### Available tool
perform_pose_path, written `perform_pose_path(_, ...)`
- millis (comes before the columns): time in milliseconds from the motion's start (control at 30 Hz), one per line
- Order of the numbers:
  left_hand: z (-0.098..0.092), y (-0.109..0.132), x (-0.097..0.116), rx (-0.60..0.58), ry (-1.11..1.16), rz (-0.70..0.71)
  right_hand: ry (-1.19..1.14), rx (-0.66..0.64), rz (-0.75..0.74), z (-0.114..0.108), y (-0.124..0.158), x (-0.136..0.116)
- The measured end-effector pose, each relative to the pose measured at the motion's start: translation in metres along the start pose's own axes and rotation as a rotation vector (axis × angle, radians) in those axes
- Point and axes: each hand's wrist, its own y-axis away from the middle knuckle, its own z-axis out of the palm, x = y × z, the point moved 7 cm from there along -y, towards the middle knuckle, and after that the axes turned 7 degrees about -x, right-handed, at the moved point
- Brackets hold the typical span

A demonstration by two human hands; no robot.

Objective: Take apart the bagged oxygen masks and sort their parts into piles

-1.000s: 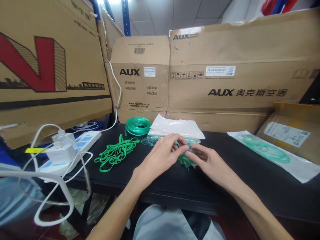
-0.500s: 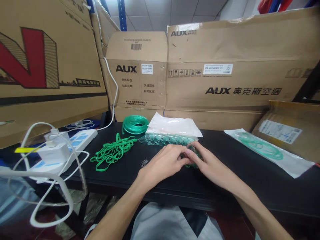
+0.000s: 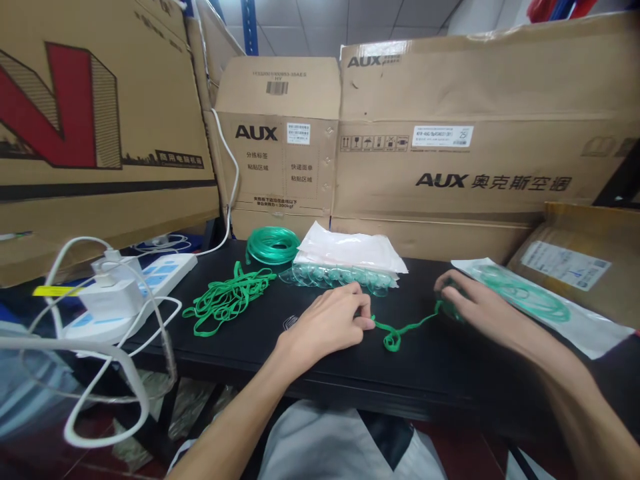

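My left hand (image 3: pixel 330 320) is low over the black table, its thumb and fingers closed on one end of a green elastic strap (image 3: pixel 393 339). The strap runs right with a small loop in its middle. At its other end my right hand (image 3: pixel 473 303), blurred by motion, is closed around a translucent green piece (image 3: pixel 453 310), apparently a face mask, mostly hidden by the fingers. Behind my left hand lies a row of nested clear green masks (image 3: pixel 340 277). A tangled pile of green elastic straps (image 3: pixel 230 300) rests to the left. Thin metal strips (image 3: pixel 290 323) lie beside my left wrist.
White packets (image 3: pixel 353 247) lie behind the masks, next to a coil of green tubing (image 3: pixel 273 245). A bag with coiled tubing (image 3: pixel 530 293) is at the right. A power strip (image 3: pixel 165 273) with looping white cables occupies the left. Cardboard boxes (image 3: pixel 450 160) wall the back.
My hands were together; the right has moved away to the right with the translucent green piece, and the strap now stretches between them. My left hand has stayed nearly in place.
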Motion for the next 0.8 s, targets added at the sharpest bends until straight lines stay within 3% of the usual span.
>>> perform_pose_path(100, 0.001, -0.001, 0.002, 0.047, 0.037, 0.013, -0.022, -0.050, -0.005, 0.000, 0.002, -0.006)
perform_pose_path(233, 0.000, 0.000, 0.013, 0.150, 0.091, -0.006, -0.107, -0.146, -0.090, 0.019, 0.006, -0.042)
perform_pose_path(467, 0.005, -0.003, 0.023, 0.109, 0.067, 0.011, -0.185, -0.149, -0.198, 0.041, 0.011, -0.087)
perform_pose_path(667, 0.007, -0.004, 0.023, 0.132, 0.032, 0.051, -0.217, -0.146, -0.224, 0.043, 0.013, -0.094)
perform_pose_path(800, 0.008, -0.003, 0.025, 0.117, 0.068, 0.080, -0.182, -0.142, -0.223, 0.037, 0.008, -0.078)
